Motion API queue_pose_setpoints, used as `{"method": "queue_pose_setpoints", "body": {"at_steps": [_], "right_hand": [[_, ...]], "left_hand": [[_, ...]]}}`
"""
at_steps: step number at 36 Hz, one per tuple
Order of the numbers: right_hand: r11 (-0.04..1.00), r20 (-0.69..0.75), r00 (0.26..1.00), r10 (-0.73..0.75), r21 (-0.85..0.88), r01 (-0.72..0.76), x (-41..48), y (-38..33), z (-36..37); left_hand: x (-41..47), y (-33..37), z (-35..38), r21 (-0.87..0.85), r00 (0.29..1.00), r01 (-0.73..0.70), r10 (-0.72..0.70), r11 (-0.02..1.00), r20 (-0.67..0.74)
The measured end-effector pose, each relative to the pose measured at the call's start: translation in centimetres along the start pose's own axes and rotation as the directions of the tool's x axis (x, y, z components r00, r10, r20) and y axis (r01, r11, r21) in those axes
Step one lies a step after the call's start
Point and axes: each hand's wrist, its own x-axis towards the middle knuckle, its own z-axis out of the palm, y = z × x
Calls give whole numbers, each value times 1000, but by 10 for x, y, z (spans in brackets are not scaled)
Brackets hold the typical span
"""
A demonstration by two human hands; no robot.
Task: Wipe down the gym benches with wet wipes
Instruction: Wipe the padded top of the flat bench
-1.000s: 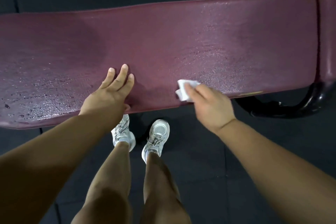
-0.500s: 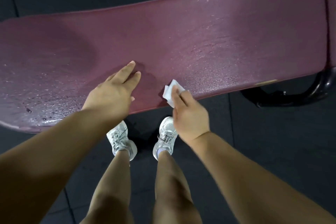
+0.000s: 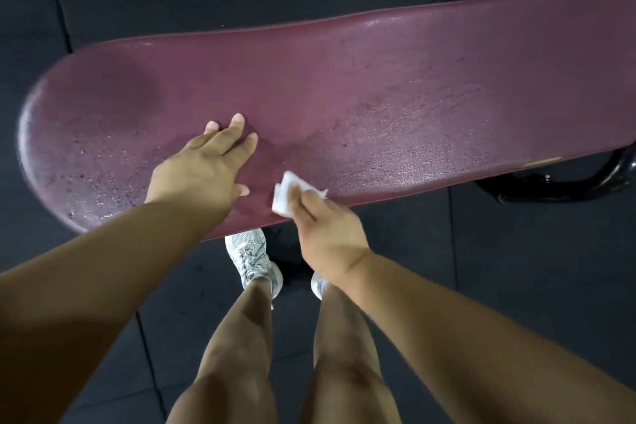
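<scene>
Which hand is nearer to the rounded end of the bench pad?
Left. The left hand rests flat on the bench pad closer to its rounded end; the right hand, holding the wet wipe, is farther along.

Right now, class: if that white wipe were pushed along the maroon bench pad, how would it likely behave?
The wipe looks crumpled under the right hand, so it is probably limp and would bunch rather than slide flat. The bench pad glistens with droplets, so it may glide easily. It seems light: fingers alone hold it.
</scene>
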Motion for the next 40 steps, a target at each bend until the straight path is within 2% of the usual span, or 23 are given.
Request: {"method": "queue_pose_setpoints", "body": {"at_steps": [3, 5, 7, 8, 9, 11, 13, 14, 15, 16, 18, 19, 21, 23, 25, 27, 29, 30, 32, 34, 36, 38, 40], "right_hand": [[937, 72, 942, -327, -104, 333, 10, 28, -12], [925, 132, 936, -325, -161, 344, 23, 57, -30], [974, 79, 990, -114, -189, 127, 36, 82, -48], [978, 31, 998, 62, -201, -54, 42, 92, -54], [947, -19, 965, 262, -186, -261, 46, 102, -59], [776, -100, 779, 620, -68, -626, 58, 106, -64], [645, -156, 630, 761, 80, -760, 69, 92, -58], [626, -157, 608, 779, 126, -770, 73, 79, -52], [659, -151, 642, 752, 139, -739, 75, 64, -45], [741, -136, 728, 672, 134, -658, 74, 48, -35], [949, -67, 951, 302, 114, -293, 69, 14, -22], [994, -5, 998, 69, 90, -68, 67, 5, -20], [960, 53, 958, -280, 24, 279, 65, 8, -19], [912, 80, 912, -403, -48, 408, 72, 35, -26], [942, 62, 952, -301, -133, 307, 85, 70, -39], [984, -49, 996, 80, -158, -87, 104, 106, -61], [862, -162, 859, 486, -70, -502, 119, 132, -81], [789, -193, 777, 599, -24, -614, 126, 137, -87], [683, -222, 656, 721, 74, -726, 140, 134, -88], [664, -192, 640, 744, 105, -740, 150, 114, -77], [778, -165, 761, 627, 77, -624, 152, 78, -62], [950, -131, 941, 311, 56, -306, 145, 44, -46], [999, -69, 997, -34, 15, 36, 135, 25, -37]], "left_hand": [[1, -4, -2, -7, 1000, -7, 8, 1000, 21], [1, -5, -4, 0, 999, -24, 24, 1000, 25], [1, -7, -7, 5, 999, -33, 33, 999, 23], [1, -7, -8, 9, 999, -35, 35, 999, 30], [2, -7, -9, 14, 999, -35, 35, 999, 36], [3, -7, -11, 14, 999, -37, 36, 999, 32], [4, -8, -13, -12, 1000, -28, 29, 1000, 12], [6, -9, -15, -34, 1000, -21, 21, 999, 1], [7, -9, -16, -52, 1000, -19, 19, 998, -13], [9, -10, -18, -63, 999, -23, 21, 998, -28], [13, -12, -20, -63, 997, -35, 31, 997, -68], [16, -13, -22, -60, 996, -33, 28, 998, -91], [20, -16, -24, -61, 992, 10, -17, 998, -123], [23, -21, -24, -100, 989, 84, -96, 991, -116], [25, -24, -23, -151, 987, 106, -122, 983, -101], [26, -25, -21, -172, 989, 105, -121, 979, -86], [27, -22, -23, -193, 986, 133, -149, 972, -70], [28, -21, -25, -201, 984, 147, -164, 968, -66], [30, -18, -27, -203, 982, 167, -181, 965, -53], [31, -17, -29, -207, 979, 190, -201, 960, -33], [31, -15, -31, -218, 974, 215, -224, 952, -18], [31, -14, -33, -227, 972, 226, -234, 947, -13], [30, -13, -33, -251, 970, 232, -243, 940, -13]]}}
